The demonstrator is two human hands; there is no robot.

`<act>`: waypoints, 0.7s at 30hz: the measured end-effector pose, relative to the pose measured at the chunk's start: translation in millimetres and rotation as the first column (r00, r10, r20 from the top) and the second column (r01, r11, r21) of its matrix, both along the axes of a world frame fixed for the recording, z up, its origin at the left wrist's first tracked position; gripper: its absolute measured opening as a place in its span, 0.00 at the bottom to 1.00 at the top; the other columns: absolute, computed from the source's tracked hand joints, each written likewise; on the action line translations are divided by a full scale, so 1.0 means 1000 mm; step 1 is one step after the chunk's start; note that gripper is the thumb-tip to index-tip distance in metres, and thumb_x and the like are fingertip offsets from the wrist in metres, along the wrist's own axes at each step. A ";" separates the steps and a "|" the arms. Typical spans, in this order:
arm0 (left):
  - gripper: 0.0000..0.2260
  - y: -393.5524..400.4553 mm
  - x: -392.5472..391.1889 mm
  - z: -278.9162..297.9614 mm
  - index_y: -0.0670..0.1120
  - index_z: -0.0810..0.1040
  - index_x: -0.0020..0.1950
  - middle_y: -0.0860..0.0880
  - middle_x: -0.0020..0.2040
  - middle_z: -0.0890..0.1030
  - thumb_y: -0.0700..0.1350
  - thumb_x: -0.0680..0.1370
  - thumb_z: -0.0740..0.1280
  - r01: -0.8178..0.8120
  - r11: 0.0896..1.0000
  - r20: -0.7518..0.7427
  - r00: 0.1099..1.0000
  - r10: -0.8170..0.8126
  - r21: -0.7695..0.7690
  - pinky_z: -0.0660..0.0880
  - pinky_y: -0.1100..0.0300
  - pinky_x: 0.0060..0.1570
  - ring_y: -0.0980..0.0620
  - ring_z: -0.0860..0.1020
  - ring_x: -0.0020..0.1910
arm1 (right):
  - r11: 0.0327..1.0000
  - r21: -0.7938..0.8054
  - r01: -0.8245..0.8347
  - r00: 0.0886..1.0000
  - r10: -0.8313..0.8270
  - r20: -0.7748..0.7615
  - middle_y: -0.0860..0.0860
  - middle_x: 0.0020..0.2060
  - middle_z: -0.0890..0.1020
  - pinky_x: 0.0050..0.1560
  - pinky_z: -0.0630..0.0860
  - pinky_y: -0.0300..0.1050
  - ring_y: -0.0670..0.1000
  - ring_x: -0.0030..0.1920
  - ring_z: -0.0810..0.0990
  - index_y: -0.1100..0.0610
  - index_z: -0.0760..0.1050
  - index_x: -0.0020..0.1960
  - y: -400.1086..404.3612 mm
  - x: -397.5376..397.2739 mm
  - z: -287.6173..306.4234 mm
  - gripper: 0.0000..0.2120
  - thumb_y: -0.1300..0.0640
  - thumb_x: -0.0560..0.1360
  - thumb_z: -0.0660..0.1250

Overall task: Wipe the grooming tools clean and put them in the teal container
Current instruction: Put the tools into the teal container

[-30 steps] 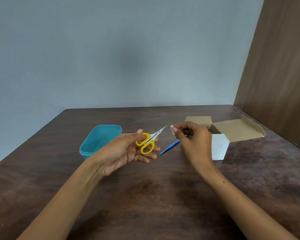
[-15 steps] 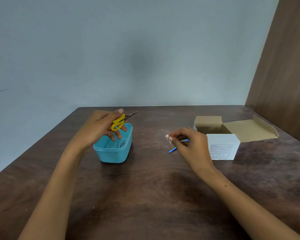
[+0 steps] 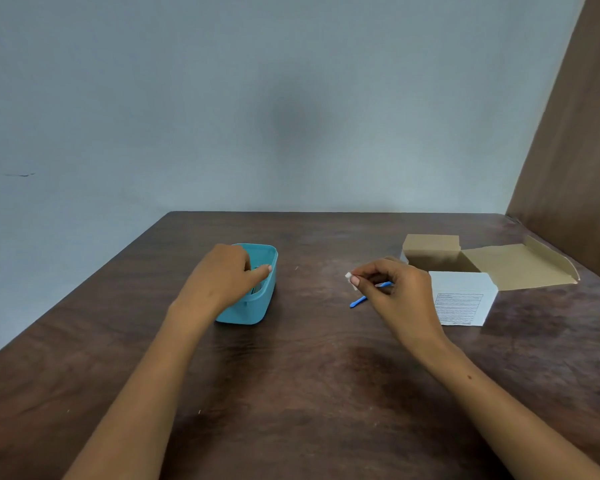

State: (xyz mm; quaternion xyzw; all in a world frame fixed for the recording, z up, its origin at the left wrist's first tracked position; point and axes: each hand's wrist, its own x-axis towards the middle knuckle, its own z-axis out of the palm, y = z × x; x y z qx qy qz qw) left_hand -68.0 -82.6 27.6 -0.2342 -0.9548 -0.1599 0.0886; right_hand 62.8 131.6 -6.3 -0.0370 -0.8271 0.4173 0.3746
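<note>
A dark wooden table [image 3: 309,393] stands against a plain grey-blue wall [image 3: 257,98], with a brown wooden panel [image 3: 579,150] at right.

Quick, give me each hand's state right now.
Left hand: over the teal container, grip cannot be told.
Right hand: pinching a white wipe.

bare table [image 3: 309,358] between container [image 3: 257,306], box [image 3: 465,299]
</note>
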 end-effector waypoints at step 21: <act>0.15 0.078 0.064 -0.044 0.47 0.73 0.66 0.49 0.64 0.75 0.48 0.81 0.59 0.468 0.881 -0.176 0.875 -0.451 0.073 0.68 0.62 0.58 0.54 0.72 0.61 | 0.991 0.036 0.132 0.990 -0.134 0.040 0.49 0.37 0.83 0.36 0.72 0.26 0.42 0.38 0.80 0.57 0.83 0.40 0.014 -0.001 0.008 0.01 0.61 0.70 0.73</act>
